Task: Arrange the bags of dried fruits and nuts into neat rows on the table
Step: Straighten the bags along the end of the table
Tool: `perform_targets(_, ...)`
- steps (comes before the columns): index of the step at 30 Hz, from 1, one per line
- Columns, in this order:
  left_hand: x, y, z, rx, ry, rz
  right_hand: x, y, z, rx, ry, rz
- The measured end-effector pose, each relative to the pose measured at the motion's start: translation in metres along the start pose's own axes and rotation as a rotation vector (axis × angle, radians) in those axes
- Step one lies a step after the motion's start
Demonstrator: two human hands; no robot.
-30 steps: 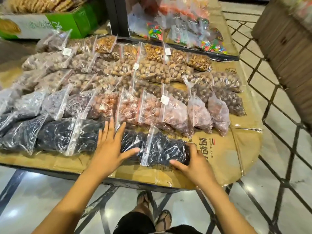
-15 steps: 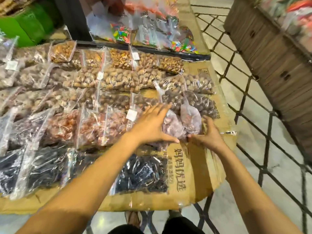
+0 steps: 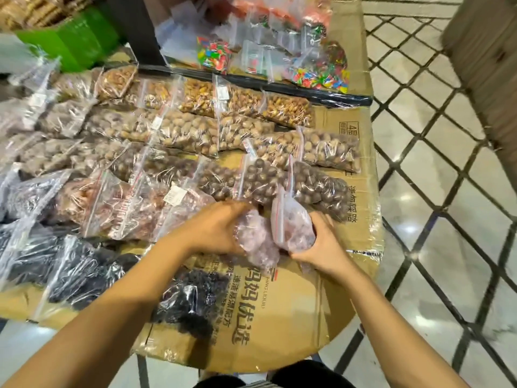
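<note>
Clear zip bags of nuts and dried fruit lie in rows on a cardboard-covered table (image 3: 279, 326). My left hand (image 3: 215, 228) grips a bag of pinkish dried fruit (image 3: 257, 242) at the right end of the reddish row. My right hand (image 3: 321, 242) holds a second pinkish bag (image 3: 293, 225) beside it, its red zip edge pointing up. Round brown nuts (image 3: 316, 186) sit just behind these bags. Bags of dark dried fruit (image 3: 195, 298) form the front row, under my left forearm.
Bags of colourful candy (image 3: 316, 77) lie on a separate surface at the back. A green box (image 3: 72, 43) stands at the far left. The table's right edge drops to a tiled floor (image 3: 447, 191). A brown wooden counter (image 3: 489, 65) stands at the right.
Both hands left the dark-fruit bags in the front row and moved back and right to the pinkish bags. They now grip one bag each, and the right bag is lifted upright.
</note>
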State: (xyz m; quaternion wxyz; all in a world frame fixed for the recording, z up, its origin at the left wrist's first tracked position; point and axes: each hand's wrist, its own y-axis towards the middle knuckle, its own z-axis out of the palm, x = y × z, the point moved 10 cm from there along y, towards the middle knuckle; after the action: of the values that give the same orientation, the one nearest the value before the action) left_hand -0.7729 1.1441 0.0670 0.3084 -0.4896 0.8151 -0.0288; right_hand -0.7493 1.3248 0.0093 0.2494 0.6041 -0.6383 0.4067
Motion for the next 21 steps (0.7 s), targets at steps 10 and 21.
perform_targets(10,0.005,-0.018,-0.013,-0.255,0.2,-0.054,0.03,-0.027,-0.008,-0.136,-0.231,-0.346)
perform_targets(21,0.034,-0.041,-0.035,-0.239,0.074,-0.265,0.023,-0.016,0.013,0.129,-0.682,-0.169)
